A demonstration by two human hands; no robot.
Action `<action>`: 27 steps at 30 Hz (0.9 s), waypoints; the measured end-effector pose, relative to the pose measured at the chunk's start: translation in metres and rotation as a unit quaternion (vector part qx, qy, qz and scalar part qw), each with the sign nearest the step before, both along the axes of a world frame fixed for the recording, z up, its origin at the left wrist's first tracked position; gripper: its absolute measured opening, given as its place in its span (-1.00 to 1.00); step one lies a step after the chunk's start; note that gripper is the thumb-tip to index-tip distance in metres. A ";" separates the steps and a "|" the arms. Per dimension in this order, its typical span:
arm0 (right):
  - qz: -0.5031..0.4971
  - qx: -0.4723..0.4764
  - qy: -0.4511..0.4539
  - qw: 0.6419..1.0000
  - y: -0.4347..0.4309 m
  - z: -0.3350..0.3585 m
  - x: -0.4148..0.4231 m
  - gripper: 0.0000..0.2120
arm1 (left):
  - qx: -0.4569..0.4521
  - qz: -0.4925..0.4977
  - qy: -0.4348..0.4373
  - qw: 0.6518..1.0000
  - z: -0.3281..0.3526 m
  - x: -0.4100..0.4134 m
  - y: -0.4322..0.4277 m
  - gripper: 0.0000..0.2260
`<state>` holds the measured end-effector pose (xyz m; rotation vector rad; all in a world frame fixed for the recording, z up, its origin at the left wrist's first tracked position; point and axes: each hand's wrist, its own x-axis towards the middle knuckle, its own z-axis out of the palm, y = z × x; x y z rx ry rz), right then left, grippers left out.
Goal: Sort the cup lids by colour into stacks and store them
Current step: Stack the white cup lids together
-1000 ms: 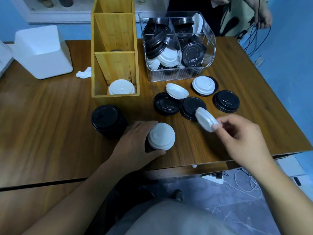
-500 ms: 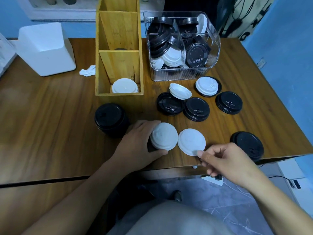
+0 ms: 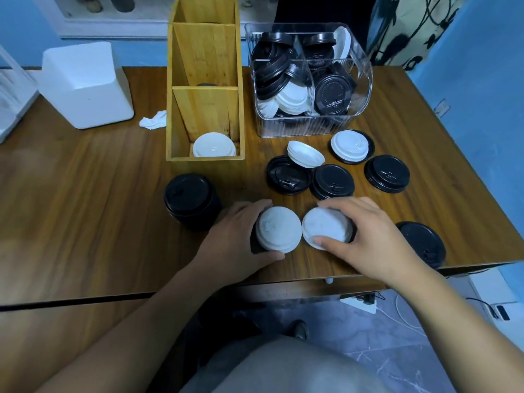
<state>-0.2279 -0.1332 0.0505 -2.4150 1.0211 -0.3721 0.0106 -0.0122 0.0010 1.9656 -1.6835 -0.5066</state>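
Near the front edge of the wooden surface, the left hand curls around a short stack topped by a white lid, fingers wrapped on its far and near sides. Just right of it, touching or nearly so, the right hand cups a second white lid, thumb on its near rim and fingers over the far edge (something dark seems to sit beneath it, though the hand hides most of it). A stack of black lids stands to the left. Farther off, loose black and white lids lie scattered before a clear bin full of mixed lids. The wooden organizer holds white lids in its nearest compartment.
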 end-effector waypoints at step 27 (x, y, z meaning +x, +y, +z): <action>0.107 -0.025 -0.043 0.993 0.015 -0.036 0.054 -0.46 | -0.033 -0.024 -0.018 0.999 -0.001 -0.001 0.000 -0.15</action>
